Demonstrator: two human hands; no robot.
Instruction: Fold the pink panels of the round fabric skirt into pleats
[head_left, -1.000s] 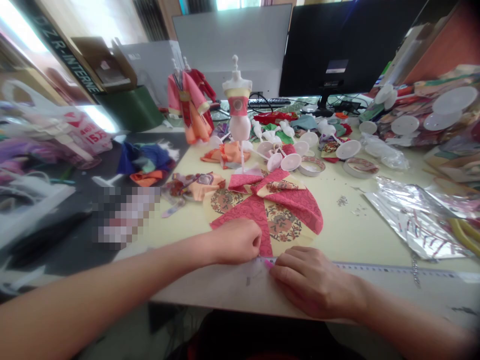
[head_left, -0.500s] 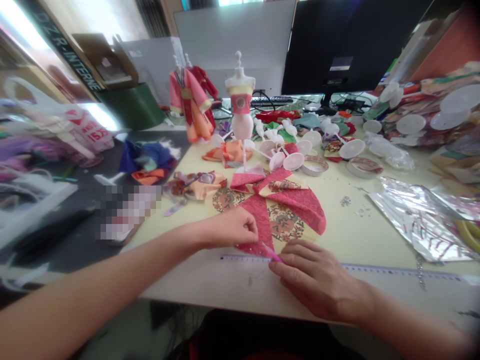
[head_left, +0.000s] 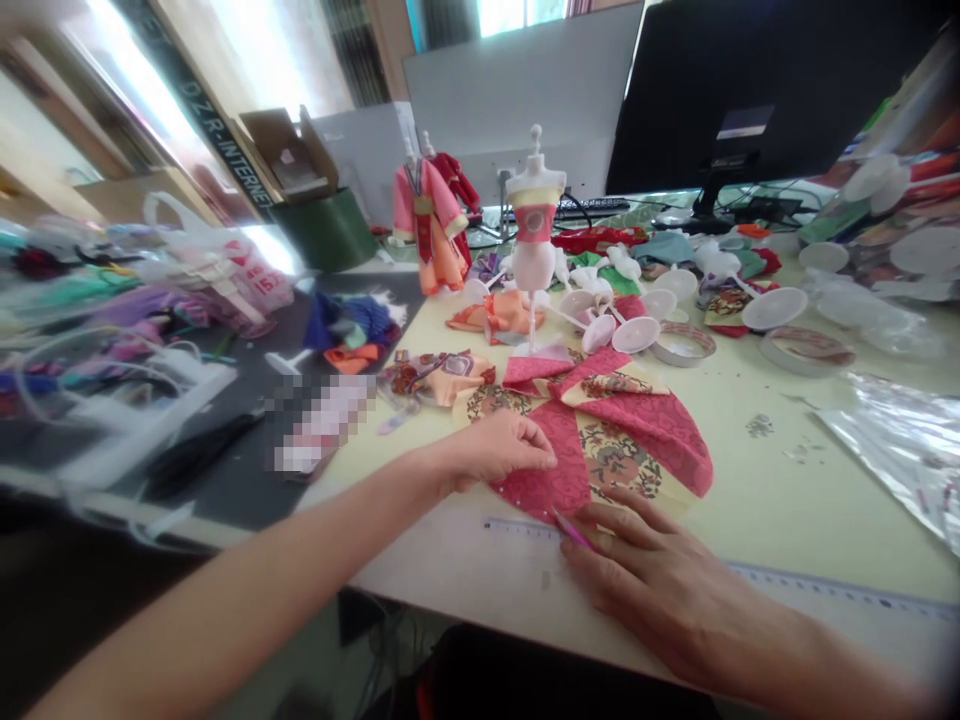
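Cloth [head_left: 619, 450] lies on the table [head_left: 750, 480] in the head view, and now I see the left hand [head_left: 502, 448] moved up from its hem; I judge this frees the edge for the pen [head_left: 574, 531]. Left fingertips stay close together; whether they grip anything, I cannot tell. Right hand [head_left: 652, 570] clamps the pen. Open carton [head_left: 292, 165] has blurred contents.

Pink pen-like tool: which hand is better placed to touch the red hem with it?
Probably the right hand: it holds the pink tool, tip near the red hem; the left hand does not.
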